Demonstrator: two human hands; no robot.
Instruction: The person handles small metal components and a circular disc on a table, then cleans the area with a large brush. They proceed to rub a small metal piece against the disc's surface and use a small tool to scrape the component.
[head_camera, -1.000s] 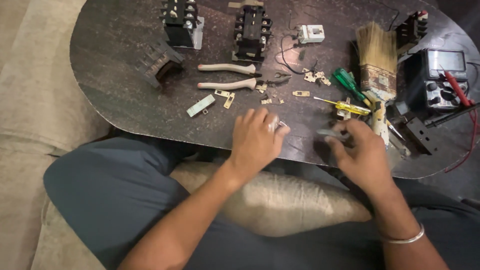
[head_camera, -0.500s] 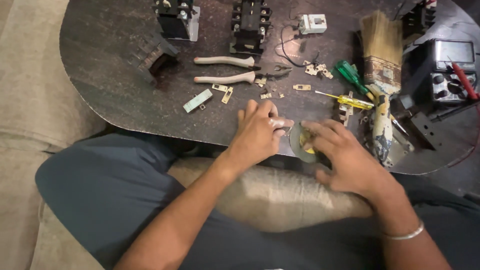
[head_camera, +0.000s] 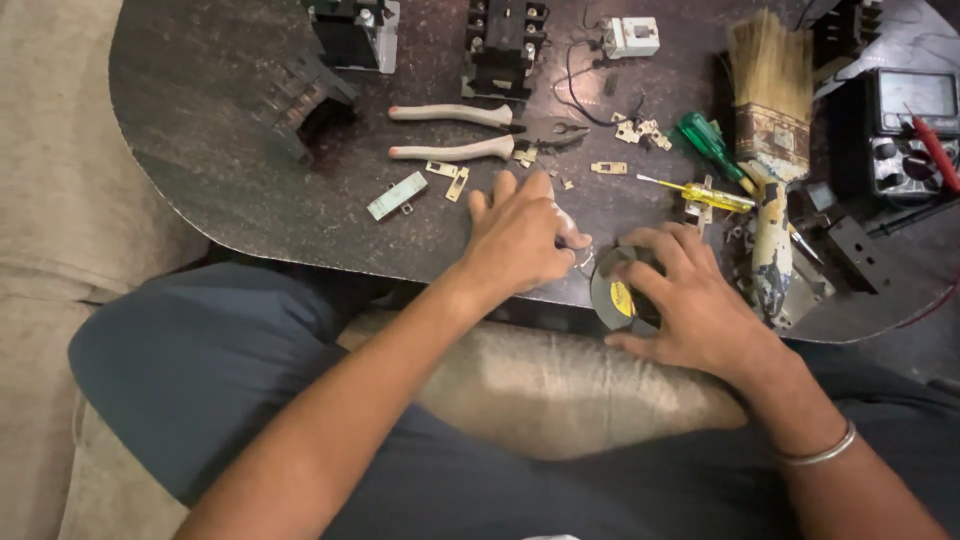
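Two hands work at the table's (head_camera: 250, 200) near edge. We see our right hand (head_camera: 690, 305) curled around a roll of black tape (head_camera: 612, 292), mostly covered. Our left hand (head_camera: 520, 235) pinches something small, hidden; we cannot identify it.

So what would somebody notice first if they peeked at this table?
Probably the two hands at the near edge of the dark table: the right hand grips a dark roll of tape, and the left hand rests close beside it. Next the old paintbrush at the far right, then the pliers with pale handles in the middle, amid scattered small metal bits.
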